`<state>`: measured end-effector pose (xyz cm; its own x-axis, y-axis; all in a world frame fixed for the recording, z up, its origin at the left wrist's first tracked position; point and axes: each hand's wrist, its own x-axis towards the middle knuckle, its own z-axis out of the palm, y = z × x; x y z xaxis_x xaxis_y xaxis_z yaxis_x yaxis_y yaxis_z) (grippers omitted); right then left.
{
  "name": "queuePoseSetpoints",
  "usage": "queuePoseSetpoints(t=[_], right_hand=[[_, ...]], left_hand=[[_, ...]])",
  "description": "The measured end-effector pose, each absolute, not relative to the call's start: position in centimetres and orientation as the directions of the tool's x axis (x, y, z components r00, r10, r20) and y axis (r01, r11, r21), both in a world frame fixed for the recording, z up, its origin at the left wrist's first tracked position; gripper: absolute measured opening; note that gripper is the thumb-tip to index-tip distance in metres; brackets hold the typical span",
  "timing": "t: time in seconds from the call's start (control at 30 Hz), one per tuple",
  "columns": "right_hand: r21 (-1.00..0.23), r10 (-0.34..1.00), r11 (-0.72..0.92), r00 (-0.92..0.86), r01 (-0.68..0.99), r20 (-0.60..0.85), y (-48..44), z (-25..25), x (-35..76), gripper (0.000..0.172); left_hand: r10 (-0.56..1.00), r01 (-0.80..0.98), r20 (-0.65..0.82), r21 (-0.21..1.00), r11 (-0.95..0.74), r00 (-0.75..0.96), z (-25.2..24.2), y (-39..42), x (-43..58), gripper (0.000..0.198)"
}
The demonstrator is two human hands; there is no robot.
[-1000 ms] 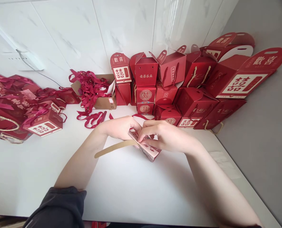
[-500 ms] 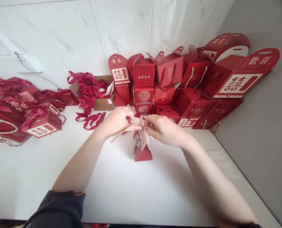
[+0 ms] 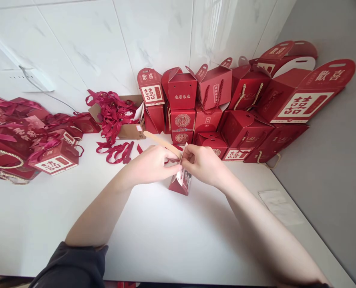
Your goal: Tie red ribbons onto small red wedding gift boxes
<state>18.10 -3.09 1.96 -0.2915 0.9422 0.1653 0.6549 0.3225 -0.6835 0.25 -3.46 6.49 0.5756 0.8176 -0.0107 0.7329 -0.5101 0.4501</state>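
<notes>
A small red tent-shaped gift box (image 3: pixel 180 185) with a printed picture on its side stands on the white table. My left hand (image 3: pixel 155 164) is closed at the box's top, around a flat wooden craft stick (image 3: pixel 159 141) that points up and to the left. Its thumb lies against the box near the top edge. On the other side, my right hand (image 3: pixel 203 162) pinches the box's upper edge between thumb and fingers. The stick's inner end is hidden by the fingers and the box top.
Stacked red gift boxes (image 3: pixel 182 96) line the wall behind. A cardboard box (image 3: pixel 129 131) overflows with dark red ribbons (image 3: pixel 117 112), and loose ribbon (image 3: pixel 114 152) lies before it. More red boxes (image 3: pixel 54 156) crowd the left. A white packet (image 3: pixel 278 204) lies at the right.
The wooden stick has swung from pointing down-left to pointing up-left. The small box has turned, so its picture now shows on the right. Both hands remain at its top.
</notes>
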Motion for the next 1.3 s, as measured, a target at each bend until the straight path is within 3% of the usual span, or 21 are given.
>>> queuePoseSetpoints(t=[0.17, 0.33, 0.5, 0.57, 0.7, 0.8, 0.9, 1.0, 1.13, 1.3], right_hand=[[-0.705, 0.950, 0.301, -0.269, 0.642, 0.160, -3.1, 1.9, 18.0, 0.009], [-0.735, 0.905, 0.392, -0.376, 0.553, 0.200, -3.0, 2.2, 18.9, 0.018], [-0.685, 0.880, 0.464, -0.208, 0.562, 0.426, -2.5, 2.0, 19.6, 0.013], [-0.688, 0.878, 0.469, -0.209, 0.554, 0.430, -2.1, 1.6, 19.5, 0.015], [-0.851, 0.882, 0.449, -0.287, 0.271, 0.374, -1.3, 0.8, 19.1, 0.017], [-0.899, 0.861, 0.436, -0.311, 0.046, 0.402, -1.5, 1.1, 19.1, 0.018], [-0.876, 0.838, 0.478, -0.268, -0.057, 0.475, -2.2, 2.0, 19.4, 0.016], [-0.855, 0.827, 0.515, -0.228, -0.057, 0.513, -3.0, 2.9, 19.8, 0.018], [-0.900, 0.867, 0.435, -0.271, 0.001, 0.419, -3.4, 3.4, 20.2, 0.024], [-0.989, 0.892, 0.145, -0.431, -0.020, 0.140, -3.3, 3.4, 19.8, 0.052]], left_hand=[[0.868, 0.776, -0.037, 0.468, -0.423, 0.496, 6.0, -3.3, 0.1, 0.021], [0.897, 0.776, -0.026, 0.514, -0.365, 0.440, 5.2, -2.2, 0.0, 0.025], [0.865, 0.723, -0.088, 0.594, -0.352, 0.494, 5.0, -1.7, 0.1, 0.024], [0.846, 0.711, -0.106, 0.601, -0.364, 0.522, 5.0, -1.8, 0.2, 0.025], [0.802, 0.700, -0.085, 0.548, -0.458, 0.592, 5.0, -2.0, 0.2, 0.028], [0.796, 0.712, -0.059, 0.489, -0.503, 0.603, 4.9, -1.9, 0.2, 0.034], [0.799, 0.731, -0.053, 0.443, -0.518, 0.599, 4.8, -1.8, 0.2, 0.039], [0.790, 0.732, -0.052, 0.416, -0.539, 0.611, 4.7, -1.6, 0.2, 0.040], [0.772, 0.716, -0.025, 0.394, -0.576, 0.635, 4.9, -1.7, 0.4, 0.037], [0.773, 0.724, -0.038, 0.383, -0.574, 0.633, 4.9, -1.9, 0.6, 0.032]])
